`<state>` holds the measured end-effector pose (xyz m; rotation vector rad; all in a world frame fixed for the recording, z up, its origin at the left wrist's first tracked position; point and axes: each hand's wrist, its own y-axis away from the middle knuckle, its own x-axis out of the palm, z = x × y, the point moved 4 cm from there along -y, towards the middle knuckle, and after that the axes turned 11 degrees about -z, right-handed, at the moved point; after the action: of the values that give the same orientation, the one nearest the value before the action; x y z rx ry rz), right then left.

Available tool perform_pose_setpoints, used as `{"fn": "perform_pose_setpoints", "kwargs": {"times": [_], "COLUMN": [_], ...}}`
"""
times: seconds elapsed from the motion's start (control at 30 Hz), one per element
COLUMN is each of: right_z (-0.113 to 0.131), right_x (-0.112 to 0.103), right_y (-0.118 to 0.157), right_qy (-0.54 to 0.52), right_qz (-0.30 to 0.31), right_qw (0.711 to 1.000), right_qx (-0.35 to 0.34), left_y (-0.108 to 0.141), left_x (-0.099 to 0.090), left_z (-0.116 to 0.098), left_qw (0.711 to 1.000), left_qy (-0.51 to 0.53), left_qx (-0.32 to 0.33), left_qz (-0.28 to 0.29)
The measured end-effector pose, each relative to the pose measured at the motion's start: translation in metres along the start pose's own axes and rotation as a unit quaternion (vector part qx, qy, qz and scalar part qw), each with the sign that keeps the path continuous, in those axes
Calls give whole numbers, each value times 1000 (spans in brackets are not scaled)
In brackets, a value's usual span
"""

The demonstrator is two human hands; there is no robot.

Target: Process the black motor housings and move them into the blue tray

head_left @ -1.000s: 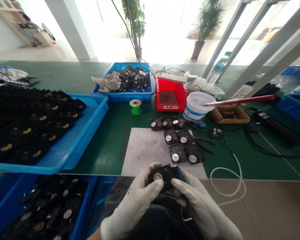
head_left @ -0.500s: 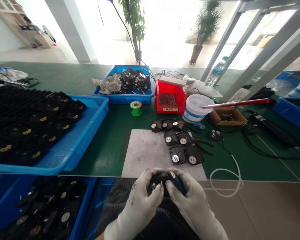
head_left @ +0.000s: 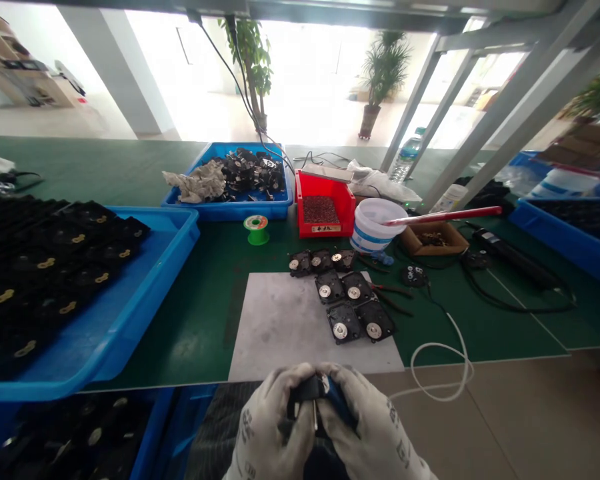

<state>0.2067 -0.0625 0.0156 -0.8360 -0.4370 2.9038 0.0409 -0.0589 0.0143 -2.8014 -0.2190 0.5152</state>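
hands in white gloves meet at the 6 o'clock edge of the view, below the near rim of the green table [head_left: 200,313]. left hand [head_left: 273,427] and right hand [head_left: 367,430] both have their fingers curled tight around one small black part [head_left: 307,393], held edge-up between the thumbs with a thin metal pin showing under it; a bit of blue shows against the right thumb.

at 12 o'clock from the hands lies a grey mat [head_left: 285,327], and on its 2 o'clock corner sit rows of black parts with silver hubs [head_left: 347,307]. further toward 12 o'clock stand a green spool [head_left: 256,229], a red bin [head_left: 324,210] and a white bucket [head_left: 373,227] with a red rod [head_left: 445,215] across it. a big blue tray [head_left: 135,307] of black pieces fills 9 o'clock, and another blue tray [head_left: 230,209] with a rag sits at 11 o'clock. a white cable [head_left: 437,370] loops at 3 o'clock.
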Motion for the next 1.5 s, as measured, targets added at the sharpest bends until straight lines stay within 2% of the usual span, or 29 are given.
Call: {"fn": "perform_pose_setpoints", "kwargs": {"times": [0.27, 0.47, 0.53, 0.6, 0.7, 0.77, 0.83, 0.9, 0.97, 1.03, 1.07, 1.1, 1.2, 1.27, 1.37, 1.5], "right_z": [13, 3, -3, -8, -13, -15, -11, -6, -4, -5, -5, -4, 5, 10, 10, 7], "right_x": [1, 3, 2, 0, -2, 0, 3, 1, -7, -16, -18, -16, -2, 7, 15, 17], "right_y": [3, 10, 12, 10, 0, -8, -14, -19, -21, -20, -20, -21, -26, -27, -22, -11], "right_qy": [25, 82, 80, 61, -48, -173, -260, -270, -218, -165, -155, -160, -232, -279, -299, -341], "right_qz": [-66, -97, -114, -120, -84, -44, -9, 3, -35, -83, -84, -61, 66, 115, 120, 69], "right_qw": [993, 986, 988, 991, 988, 955, 915, 914, 933, 940, 938, 937, 927, 911, 890, 854], "right_qx": [-93, -106, -69, -17, 116, 236, 307, 304, 284, 285, 298, 305, 288, 281, 321, 387], "left_y": [1, -4, -10, -14, -16, -17, -22, -30, -37, -41, -41, -40, -36, -35, -31, -21], "left_x": [-1, 4, 6, 7, 9, 11, 11, 6, -3, -14, -18, -21, -23, -22, -23, -28], "left_z": [-3, -9, -11, -10, -7, -7, -10, -14, -17, -21, -23, -25, -26, -25, -22, -17], "left_qw": [1000, 999, 999, 996, 974, 944, 923, 922, 927, 936, 942, 947, 949, 954, 967, 978], "left_qy": [-9, -25, -24, -10, 70, 162, 228, 245, 237, 215, 194, 174, 138, 131, 110, 67], "left_qx": [27, 13, -4, -48, -178, -257, -290, -292, -289, -275, -265, -255, -227, -201, -162, -156], "left_qz": [5, 17, 42, 70, 120, 130, 105, 65, 43, 49, 66, 91, 169, 178, 164, 120]}}
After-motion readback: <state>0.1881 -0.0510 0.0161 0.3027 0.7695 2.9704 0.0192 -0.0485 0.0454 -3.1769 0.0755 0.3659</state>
